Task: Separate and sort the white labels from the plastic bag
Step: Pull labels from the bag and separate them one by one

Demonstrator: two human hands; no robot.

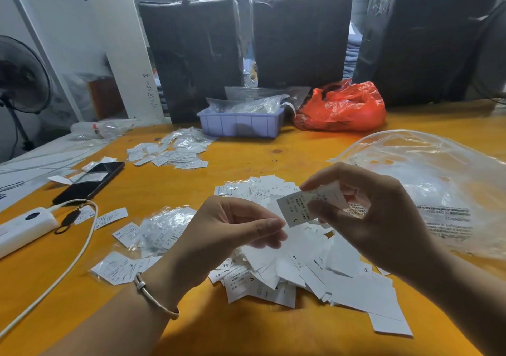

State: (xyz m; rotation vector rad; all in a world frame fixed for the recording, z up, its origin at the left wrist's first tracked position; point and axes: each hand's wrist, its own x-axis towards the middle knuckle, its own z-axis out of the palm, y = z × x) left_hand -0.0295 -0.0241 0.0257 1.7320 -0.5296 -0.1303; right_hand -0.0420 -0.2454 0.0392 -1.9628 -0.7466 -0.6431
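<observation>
My right hand pinches a small white label marked "L" between thumb and fingers, held above a loose heap of white labels on the yellow table. My left hand hovers just left of that label, fingers curled, its fingertips close to the label's lower left corner; whether they touch it I cannot tell. A large clear plastic bag lies flat to the right, behind my right hand. Smaller groups of labels lie at the left and farther back.
A black phone and a white power bank with a cable sit at the left. A lilac plastic tray and a red plastic bag stand at the back, before dark wrapped bales. A fan stands far left.
</observation>
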